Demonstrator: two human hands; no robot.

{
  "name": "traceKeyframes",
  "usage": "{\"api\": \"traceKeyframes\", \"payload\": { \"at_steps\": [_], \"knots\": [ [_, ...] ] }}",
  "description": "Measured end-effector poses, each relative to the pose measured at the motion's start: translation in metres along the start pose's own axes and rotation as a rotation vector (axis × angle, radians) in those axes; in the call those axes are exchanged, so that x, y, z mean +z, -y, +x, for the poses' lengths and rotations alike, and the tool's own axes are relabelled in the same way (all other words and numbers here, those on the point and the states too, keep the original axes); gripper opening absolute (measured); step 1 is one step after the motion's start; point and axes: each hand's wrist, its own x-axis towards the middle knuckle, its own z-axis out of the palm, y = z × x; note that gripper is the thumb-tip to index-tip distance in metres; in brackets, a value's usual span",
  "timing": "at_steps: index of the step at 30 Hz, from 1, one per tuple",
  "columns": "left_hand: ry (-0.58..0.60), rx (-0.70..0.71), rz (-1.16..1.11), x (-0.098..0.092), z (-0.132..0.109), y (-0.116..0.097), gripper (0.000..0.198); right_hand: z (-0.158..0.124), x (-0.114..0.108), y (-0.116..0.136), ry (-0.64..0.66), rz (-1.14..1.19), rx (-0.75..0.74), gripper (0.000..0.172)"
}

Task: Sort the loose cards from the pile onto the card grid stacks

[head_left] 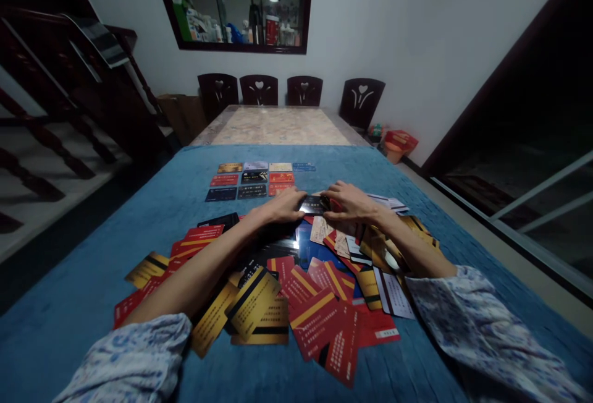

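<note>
My left hand [283, 206] and my right hand [348, 201] meet above the far edge of a loose heap of plastic cards [306, 304], red, gold, black and white. Between them they pinch a black card [314, 205], one hand at each end. Beyond the hands, several cards lie face up in a neat grid [257, 180] of three rows on the blue cloth [92, 292]. Both forearms stretch over the heap.
The blue cloth covers the near part of a long table; its bare marbled top [277, 126] shows further off. Dark chairs [259, 89] line the far end. A staircase [55, 118] rises at left, a glass cabinet [238, 1] hangs on the wall.
</note>
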Motion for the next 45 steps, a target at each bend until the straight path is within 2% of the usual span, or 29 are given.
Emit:
{"api": "traceKeyframes", "payload": {
  "at_steps": [12,18,22,25,35,40,45],
  "knots": [
    [0.002,-0.061,0.077,-0.015,-0.016,0.022,0.049,0.026,-0.014,0.016,-0.001,-0.073,-0.046,0.054],
    [0.002,-0.095,0.107,-0.025,-0.029,0.034,0.043,0.048,-0.015,0.03,-0.008,-0.077,-0.04,0.052],
    [-0.037,-0.112,0.153,-0.032,-0.036,0.046,0.043,0.066,-0.014,0.038,-0.039,-0.078,-0.031,0.052],
    [-0.046,-0.133,0.183,-0.038,-0.04,0.055,0.046,0.08,-0.017,0.041,-0.008,-0.065,-0.045,0.054],
    [-0.075,-0.269,0.223,-0.048,-0.046,0.101,0.052,0.133,-0.021,0.054,-0.032,-0.006,-0.037,0.051],
    [-0.115,-0.314,0.205,-0.048,-0.043,0.129,0.054,0.155,-0.02,0.061,-0.03,-0.007,-0.01,0.042],
    [-0.171,-0.334,0.185,-0.045,-0.035,0.152,0.05,0.173,-0.013,0.06,0.004,-0.002,0.007,0.042]
  ]
}}
